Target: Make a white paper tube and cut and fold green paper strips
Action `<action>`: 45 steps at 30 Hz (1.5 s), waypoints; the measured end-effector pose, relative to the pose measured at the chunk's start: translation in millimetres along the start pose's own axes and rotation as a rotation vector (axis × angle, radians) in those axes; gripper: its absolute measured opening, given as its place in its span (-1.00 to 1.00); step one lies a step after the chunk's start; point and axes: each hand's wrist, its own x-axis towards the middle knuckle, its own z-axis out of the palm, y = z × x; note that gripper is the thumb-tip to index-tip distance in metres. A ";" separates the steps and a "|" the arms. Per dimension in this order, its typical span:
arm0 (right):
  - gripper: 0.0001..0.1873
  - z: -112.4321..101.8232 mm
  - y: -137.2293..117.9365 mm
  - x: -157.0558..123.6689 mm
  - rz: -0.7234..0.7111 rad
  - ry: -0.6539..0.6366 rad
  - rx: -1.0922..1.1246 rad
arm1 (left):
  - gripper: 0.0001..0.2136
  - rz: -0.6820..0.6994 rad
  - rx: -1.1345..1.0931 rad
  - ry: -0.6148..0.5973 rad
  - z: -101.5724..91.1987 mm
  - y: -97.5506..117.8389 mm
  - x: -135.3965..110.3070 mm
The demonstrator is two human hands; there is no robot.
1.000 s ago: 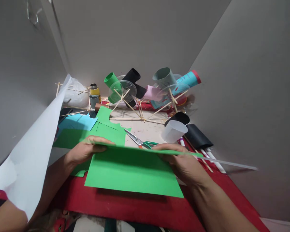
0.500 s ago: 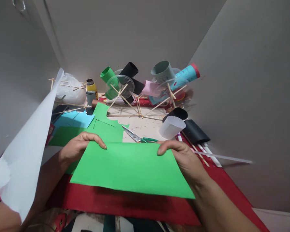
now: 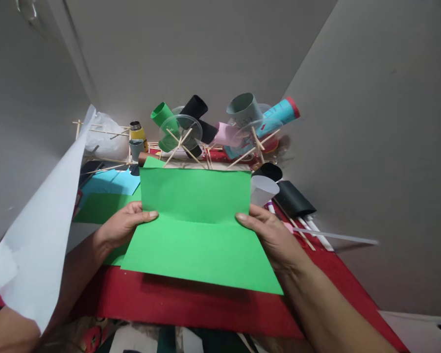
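A sheet of green paper (image 3: 202, 250) with a crease across its middle is held up between both hands. My left hand (image 3: 123, 225) pinches its left edge near the crease, thumb on top. On the opposite edge, my right hand (image 3: 268, 230) grips the sheet the same way. The upper half stands up from the crease while the lower half slopes toward me above the red table cover (image 3: 191, 306). Behind the right side of the sheet is a white paper tube (image 3: 262, 190), partly hidden.
At the back stand stick frames with clear discs and paper tubes, among them a green tube (image 3: 162, 115) and a grey tube (image 3: 244, 109). A black tube (image 3: 296, 198) lies at right. A large white sheet (image 3: 47, 211) rises at left, beside blue paper (image 3: 112, 182) and a yellow bottle (image 3: 137, 135).
The folded green paper has been opened out, its upper half now raised. It covers the scissors that were visible behind it. Both hands stay at its sides.
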 end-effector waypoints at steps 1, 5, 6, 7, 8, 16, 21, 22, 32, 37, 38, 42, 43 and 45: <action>-0.60 -0.3 -0.8 0.1 -0.021 -0.006 0.012 | -0.79 -0.009 -0.040 0.020 0.8 -0.1 0.4; -0.50 -6.8 1.5 0.6 -0.348 0.066 -0.148 | -0.76 -0.021 -0.189 0.123 -4.8 -4.8 4.3; -0.44 -8.5 2.8 0.9 -0.448 0.088 -0.242 | -0.73 -0.004 -0.212 0.136 -7.4 -6.9 5.5; -0.38 -9.7 4.1 1.2 -0.528 0.096 -0.328 | -0.70 0.010 -0.224 0.139 -9.9 -8.9 6.7; -0.33 -10.7 5.3 1.7 -0.580 0.092 -0.392 | -0.67 0.016 -0.224 0.129 -11.9 -10.9 7.7; -0.75 -17.6 15.8 12.5 -0.322 0.121 -0.300 | -0.77 -0.014 -0.088 -0.094 -10.7 -16.3 6.9; -0.67 -17.0 18.2 17.3 -0.302 0.250 -0.097 | -0.60 0.183 -0.118 -0.103 -8.0 -9.8 5.3; -0.67 -16.7 18.2 17.2 -0.301 0.265 -0.083 | -0.57 0.224 -0.115 -0.089 -7.2 -9.2 4.9; -0.69 -11.7 20.7 4.5 -0.456 0.340 -0.341 | -0.67 0.484 0.266 0.067 0.2 -16.6 -9.4; -0.72 -10.4 24.2 1.0 -0.523 0.356 -0.392 | -0.72 0.498 0.599 0.157 6.6 -22.3 -15.3; -0.72 -9.3 24.6 0.6 -0.533 0.364 -0.393 | -0.70 0.523 0.627 0.188 7.6 -24.4 -15.7; -0.72 0.4 22.4 -2.7 -0.561 0.396 -0.404 | -0.68 0.585 0.620 0.277 12.5 -30.1 -16.6; -0.70 3.1 21.6 -3.3 -0.554 0.400 -0.407 | -0.67 0.573 0.600 0.293 13.5 -30.6 -16.0; -0.64 7.1 20.8 -2.9 -0.499 0.383 -0.421 | -0.63 0.509 0.555 0.327 13.8 -30.8 -13.3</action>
